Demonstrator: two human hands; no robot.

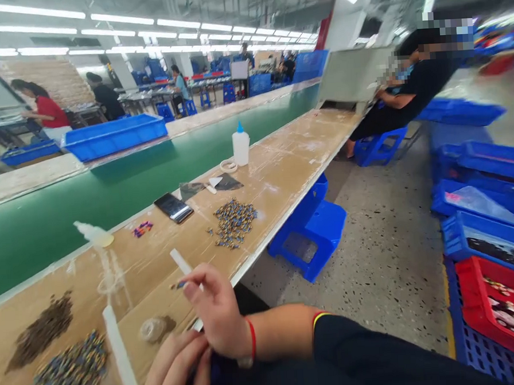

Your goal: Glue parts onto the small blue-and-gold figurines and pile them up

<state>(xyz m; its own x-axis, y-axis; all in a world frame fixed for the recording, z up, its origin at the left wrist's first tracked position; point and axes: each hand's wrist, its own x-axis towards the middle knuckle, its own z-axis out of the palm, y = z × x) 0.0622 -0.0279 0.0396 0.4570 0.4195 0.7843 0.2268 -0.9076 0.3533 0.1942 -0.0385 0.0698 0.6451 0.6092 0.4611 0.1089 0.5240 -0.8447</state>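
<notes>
My right hand (pixel 218 315), with a red string at the wrist, is closed in a pinch on a thin white stick (pixel 181 261) that points up and away; a tiny blue piece (pixel 178 285) sits at its thumb tip. Just below it, my left hand (pixel 175 366) has its fingers curled against something dark that I cannot make out. Both hands hover over the near edge of a brown workbench (pixel 282 174). A heap of small blue and yellow pieces (pixel 64 375) and a long white tube (pixel 119 355) lie to their left. A second heap of such pieces (pixel 235 221) lies further along.
On the bench are a brown heap (pixel 42 330), a tipped bottle (pixel 93 232), a phone (pixel 174 207) and an upright glue bottle (pixel 241 144). A green conveyor belt (pixel 110 194) runs behind. A blue stool (pixel 311 235) stands below, crates (pixel 495 295) at right. A seated person (pixel 410 87) works further along.
</notes>
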